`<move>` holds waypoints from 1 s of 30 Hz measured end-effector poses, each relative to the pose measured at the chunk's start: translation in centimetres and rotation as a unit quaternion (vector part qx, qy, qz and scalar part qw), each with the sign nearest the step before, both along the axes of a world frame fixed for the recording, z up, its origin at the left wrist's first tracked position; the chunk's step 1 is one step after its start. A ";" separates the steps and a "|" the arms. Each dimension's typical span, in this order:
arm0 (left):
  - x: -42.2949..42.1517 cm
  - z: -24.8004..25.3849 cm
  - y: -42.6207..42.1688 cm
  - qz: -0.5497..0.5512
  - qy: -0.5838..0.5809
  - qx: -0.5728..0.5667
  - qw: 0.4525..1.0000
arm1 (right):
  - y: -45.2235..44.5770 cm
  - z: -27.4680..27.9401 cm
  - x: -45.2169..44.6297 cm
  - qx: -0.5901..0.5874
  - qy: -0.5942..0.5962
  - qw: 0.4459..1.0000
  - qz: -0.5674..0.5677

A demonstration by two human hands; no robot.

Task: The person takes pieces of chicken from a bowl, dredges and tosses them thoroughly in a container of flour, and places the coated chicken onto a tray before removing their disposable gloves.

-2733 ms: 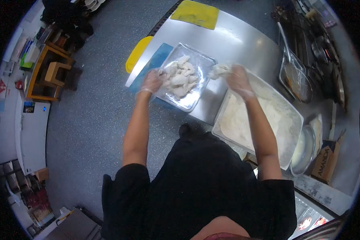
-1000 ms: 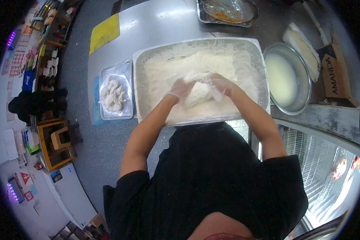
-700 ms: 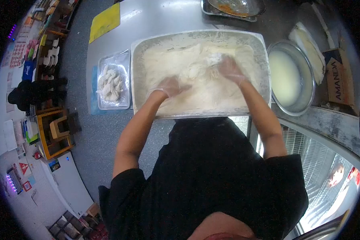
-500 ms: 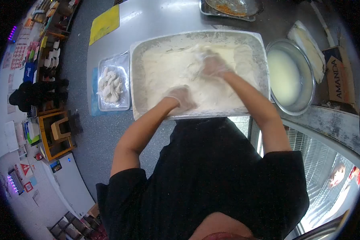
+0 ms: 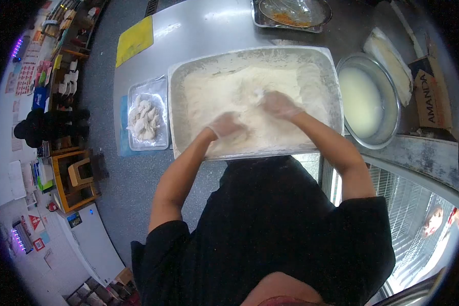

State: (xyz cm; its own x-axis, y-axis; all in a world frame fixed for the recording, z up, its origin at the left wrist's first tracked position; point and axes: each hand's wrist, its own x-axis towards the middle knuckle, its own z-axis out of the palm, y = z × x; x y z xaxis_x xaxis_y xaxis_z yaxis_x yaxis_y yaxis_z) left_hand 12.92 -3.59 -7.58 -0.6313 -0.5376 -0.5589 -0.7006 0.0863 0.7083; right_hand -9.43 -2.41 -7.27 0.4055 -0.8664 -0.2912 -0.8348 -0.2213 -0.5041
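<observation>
A large white rectangular tub (image 5: 178, 92) stands in front of me, with a wide layer of pale flour (image 5: 204, 94) in it. Both hands are down in the flour, wearing clear thin gloves. My left hand (image 5: 227, 125) is near the front left of the middle, its fingers blurred and partly in the flour. Farther back and to the right is my right hand (image 5: 281, 105), with its fingertips at a floury lump I cannot make out. Left of the tub, a clear plastic tray (image 5: 163, 99) carries several flour-coated pieces (image 5: 145, 120).
At the right stands a metal bowl (image 5: 396, 115) of cloudy pale liquid (image 5: 359, 99). Beyond it are a floury bag (image 5: 390, 61) and a cardboard box (image 5: 431, 97). A yellow sheet (image 5: 135, 42) and a tray with orange crumbs (image 5: 290, 20) lie farther back. Someone in black (image 5: 46, 126) is at far left.
My right hand has come down and toward me through the flour, and my left hand has shifted slightly left. The whole view has tilted a little.
</observation>
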 end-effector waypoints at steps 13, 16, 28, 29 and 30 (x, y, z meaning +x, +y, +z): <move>1.6 1.7 -3.6 0.155 -0.074 -0.117 0.978 | 0.8 1.4 -2.3 0.073 0.050 0.978 -0.191; 2.4 0.1 -3.8 0.095 -0.174 -0.195 0.960 | 0.3 -1.6 -1.0 0.047 0.136 0.985 -0.094; 4.5 -0.8 -1.8 0.009 -0.250 -0.236 0.939 | 0.1 -4.1 -4.0 -0.156 -0.043 0.963 -0.213; 4.1 0.6 -2.2 0.012 -0.250 -0.240 0.938 | -0.4 -4.3 -4.8 -0.160 -0.044 0.963 -0.211; 3.7 2.4 -2.3 0.058 -0.230 -0.180 0.955 | -0.4 -4.8 -5.4 -0.195 -0.036 0.953 -0.230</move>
State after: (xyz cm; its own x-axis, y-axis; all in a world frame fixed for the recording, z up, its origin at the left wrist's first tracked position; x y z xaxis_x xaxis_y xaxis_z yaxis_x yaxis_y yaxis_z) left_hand 16.64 -5.88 -5.19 -0.2883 -0.7983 -0.5287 -0.9498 0.1685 0.2634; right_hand -14.88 -2.79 -12.09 -0.0367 -0.9941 0.1026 -0.8550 -0.0219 -0.5182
